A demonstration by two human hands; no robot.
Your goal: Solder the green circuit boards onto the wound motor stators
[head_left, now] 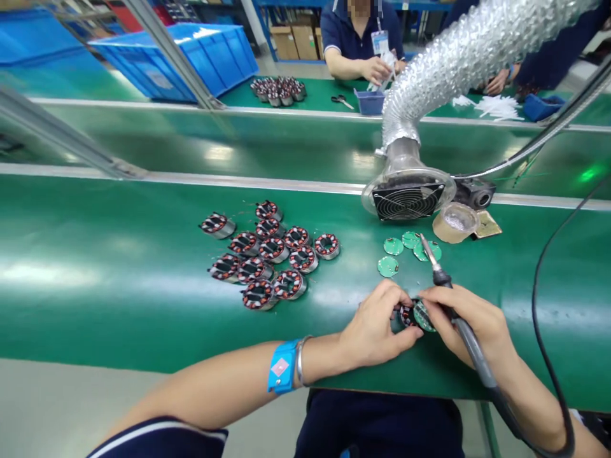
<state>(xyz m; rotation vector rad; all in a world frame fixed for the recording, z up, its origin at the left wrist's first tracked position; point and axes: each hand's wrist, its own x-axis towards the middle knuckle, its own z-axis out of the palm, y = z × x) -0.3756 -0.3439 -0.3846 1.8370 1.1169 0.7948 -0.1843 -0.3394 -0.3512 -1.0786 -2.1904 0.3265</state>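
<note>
My left hand (379,324), with a blue strap on its wrist, is closed around a wound motor stator (407,315) near the front edge of the green bench. A round green circuit board (424,316) is held at the stator's right side, touched by the fingertips of my right hand (470,318). A soldering iron (465,331) also lies in my right hand, its tip pointing up and away over several loose green boards (388,266). Left of my hands, several more stators (272,250) stand in a group on the bench.
A fume duct with a fan (408,200) hangs above the boards. Beside it sit a round tub (456,222) and a small yellowish tray (487,225). The iron's black cable (537,305) curves at right. Across the bench, a person (363,44) handles white pieces near a blue bin (370,102).
</note>
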